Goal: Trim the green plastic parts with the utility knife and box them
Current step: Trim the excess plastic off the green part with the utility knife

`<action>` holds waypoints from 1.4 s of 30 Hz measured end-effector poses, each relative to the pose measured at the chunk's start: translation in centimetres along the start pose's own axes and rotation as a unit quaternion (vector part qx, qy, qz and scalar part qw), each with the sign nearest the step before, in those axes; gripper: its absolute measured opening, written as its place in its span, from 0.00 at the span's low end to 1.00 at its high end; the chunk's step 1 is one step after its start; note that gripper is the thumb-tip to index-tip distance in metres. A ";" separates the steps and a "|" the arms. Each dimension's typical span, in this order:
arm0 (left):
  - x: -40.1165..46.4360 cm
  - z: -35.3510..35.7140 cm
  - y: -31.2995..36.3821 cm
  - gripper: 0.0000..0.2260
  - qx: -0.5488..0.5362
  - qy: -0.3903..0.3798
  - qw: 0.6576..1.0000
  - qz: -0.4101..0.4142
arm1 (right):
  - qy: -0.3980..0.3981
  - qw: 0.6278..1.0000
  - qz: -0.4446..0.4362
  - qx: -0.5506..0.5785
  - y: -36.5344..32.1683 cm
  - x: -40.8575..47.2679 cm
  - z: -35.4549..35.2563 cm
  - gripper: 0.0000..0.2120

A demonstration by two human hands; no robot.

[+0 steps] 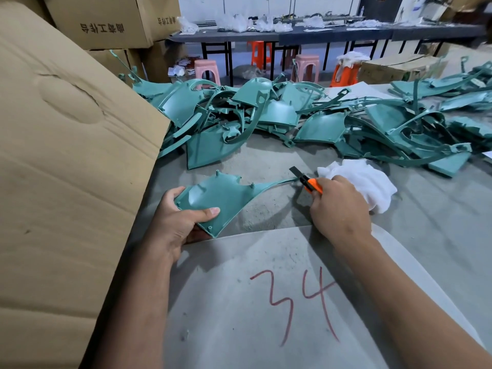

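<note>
The green plastic part (pixel 218 198) is gripped at its broad end by the left hand (pixel 175 225), its long axis tapering rightward to a thin tip met by the blade of the utility knife (pixel 306 181), clenched in the nearer right hand (pixel 338 206).

Bare grey table (pixel 266 209) is lying open before the green parts pile (pixel 266 113), while a cardboard box (pixel 66 155) is walling its left and a white cloth (pixel 367 182) is sitting near its right
</note>
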State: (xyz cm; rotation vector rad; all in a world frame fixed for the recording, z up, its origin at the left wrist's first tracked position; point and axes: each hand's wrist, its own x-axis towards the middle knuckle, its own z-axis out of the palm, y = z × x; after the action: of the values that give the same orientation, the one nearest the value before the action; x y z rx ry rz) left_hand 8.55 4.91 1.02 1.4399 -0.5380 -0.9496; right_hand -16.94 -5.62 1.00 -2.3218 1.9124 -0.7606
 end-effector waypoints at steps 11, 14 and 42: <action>0.2 -0.1 0.0 0.30 -0.004 0.012 1.000 -0.014 | 0.022 0.988 -0.112 0.108 -3.6 -3.3 -1.3 0.05; 0.3 -0.2 0.1 0.26 -0.006 0.013 1.000 -0.017 | 0.023 0.976 -0.177 0.122 -4.7 -4.3 -1.5 0.06; 1.0 -2.2 -0.5 0.44 0.101 -0.012 0.972 0.210 | 0.027 0.991 -0.124 0.043 -0.6 -0.1 0.4 0.13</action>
State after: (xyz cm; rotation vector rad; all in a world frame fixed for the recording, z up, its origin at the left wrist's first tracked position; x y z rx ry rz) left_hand 10.78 5.52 0.07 1.4174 -0.9371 -0.5853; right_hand -16.24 -5.48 0.83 -2.5389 1.5924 -0.9152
